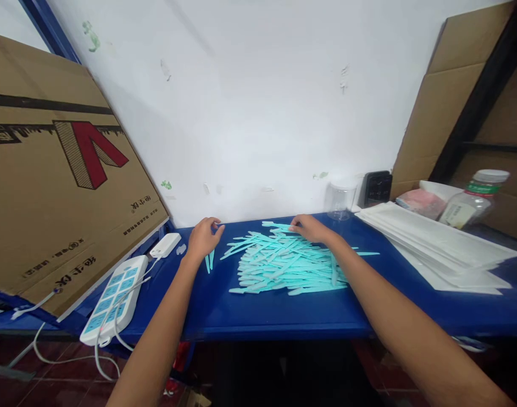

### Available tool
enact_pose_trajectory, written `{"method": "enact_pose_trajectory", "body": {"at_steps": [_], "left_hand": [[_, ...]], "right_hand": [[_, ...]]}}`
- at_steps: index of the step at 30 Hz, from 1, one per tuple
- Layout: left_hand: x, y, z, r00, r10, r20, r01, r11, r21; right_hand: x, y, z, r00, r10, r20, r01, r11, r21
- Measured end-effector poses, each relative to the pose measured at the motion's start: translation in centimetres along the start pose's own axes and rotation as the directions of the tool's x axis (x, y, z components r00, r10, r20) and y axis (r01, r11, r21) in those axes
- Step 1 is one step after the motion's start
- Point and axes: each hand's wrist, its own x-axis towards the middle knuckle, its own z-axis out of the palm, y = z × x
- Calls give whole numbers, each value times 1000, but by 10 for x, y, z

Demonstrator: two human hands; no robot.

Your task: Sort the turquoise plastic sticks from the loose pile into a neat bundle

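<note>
A heap of teal sticks with paler tips, like foam swabs, lies on the blue table. At the heap's back edge, my right hand pinches one teal swab between thumb and fingers; its pale end points left. My left hand is to the left of the heap, fingers curved and thumb apart from the index finger. A couple of loose swabs show just below that hand, their upper ends hidden by it.
Left stand a large cardboard box, a white power strip with cables and a white adapter. Right are white sheets or bags, a clear jar, a black device and a bottle. A white wall rises behind.
</note>
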Motion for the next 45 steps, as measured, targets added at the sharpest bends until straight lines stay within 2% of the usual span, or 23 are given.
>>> {"method": "enact_pose_trajectory", "body": {"at_steps": [3,8,11,14,19,23,30,45], "left_hand": [[16,31,11,990,87,107,-63,975,-211],[25,66,41,967,135,217,-19,885,-465],[19,77,56,961,158,226,8,803,-596],[10,83,61,947,187,261,69,676,-734],[1,94,63,934,128,334,203,578,-791],[0,93,67,940,69,335,245,550,-799],[3,74,70,952,27,305,245,528,-813],[5,70,75,955,87,285,205,501,-841]], "right_hand": [[0,-2,-1,1000,-25,-15,26,998,54],[-2,-15,-2,996,-91,2,89,982,169],[-4,-25,-1,991,-125,40,112,964,242],[-7,-34,1,987,-139,81,106,941,321],[-10,-43,5,977,-131,167,39,885,464],[-10,-43,9,979,-110,173,6,860,511],[-8,-35,7,983,-79,167,-20,854,521],[-7,-31,8,975,-105,198,-2,879,477]]}}
